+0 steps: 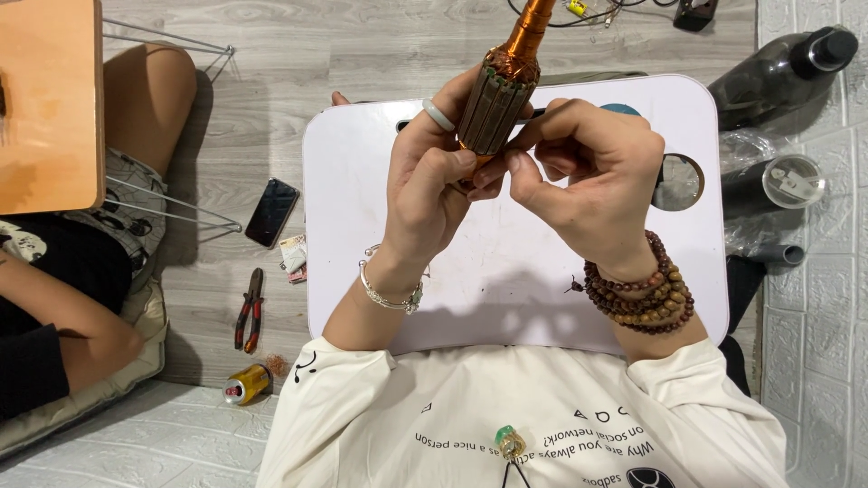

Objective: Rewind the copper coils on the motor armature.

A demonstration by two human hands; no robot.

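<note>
Both hands are up over the white lap table point(362, 298), working on a motor armature point(495, 101). The left hand point(425, 194) is closed around its lower end, fingers wrapped and thumb pressed near the base, a pale ring on one finger and a silver bracelet at the wrist. The right hand point(592, 176) is curled in tight beside it, fingertips pinched together against the bottom of the armature; whether it pinches a wire there I cannot tell. Wooden bead bracelets point(644, 294) circle that wrist. The armature stands nearly upright, tilted slightly right, with dark slotted laminations, copper windings bunched above them and an orange shaft at the top. On the floor to the left lie a phone point(271, 211), red-handled pliers point(250, 310) and a small yellow spool point(246, 385). A dark bottle point(782, 72) lies at the right, its contents unclear.
</note>
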